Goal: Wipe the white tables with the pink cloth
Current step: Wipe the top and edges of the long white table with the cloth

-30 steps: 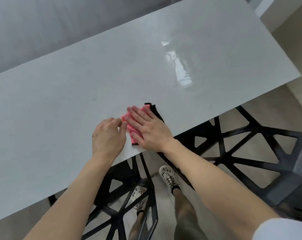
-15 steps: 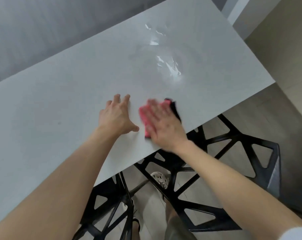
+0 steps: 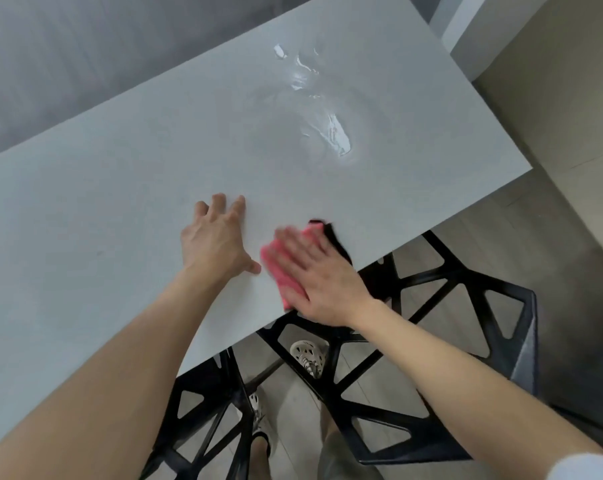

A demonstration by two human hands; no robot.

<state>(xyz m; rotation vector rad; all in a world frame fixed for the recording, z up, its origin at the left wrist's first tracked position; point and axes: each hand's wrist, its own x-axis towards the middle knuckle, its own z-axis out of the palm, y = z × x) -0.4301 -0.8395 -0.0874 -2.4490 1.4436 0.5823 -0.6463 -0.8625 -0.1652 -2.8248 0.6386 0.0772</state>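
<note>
A person is leaning over a white table [image 3: 120, 188], both bare forearms reaching in from the near edge of the view. The right hand [image 3: 322, 277] is lying flat, palm down, on the pink cloth [image 3: 276, 268], which is sitting on the tabletop right at the near edge, toward the right end of the table. The fingers [image 3: 293, 242] of that hand are stretched out and close together, pressing on the cloth rather than gripping it; they are blurred, so finer detail cannot be told. A dark strip of the cloth [image 3: 334, 237] is showing along the right side of the hand, next to the table's edge.

The left hand [image 3: 215, 240] is resting palm down on the bare tabletop just to the left of the cloth, its fingers [image 3: 218, 202] spread apart and pointing to the far side, the thumb sticking out toward the cloth and nearly touching it. It is holding nothing.

Farther away on the table, toward the right, a wet glossy patch [image 3: 324, 123] is catching the light. Below the near edge, black chairs [image 3: 431, 306] with open triangular frames are standing on a pale floor [image 3: 552, 220], and the person's light shoes [image 3: 308, 355] are showing between them. A white sleeve [image 3: 584, 465] is peeking in at the near right corner
</note>
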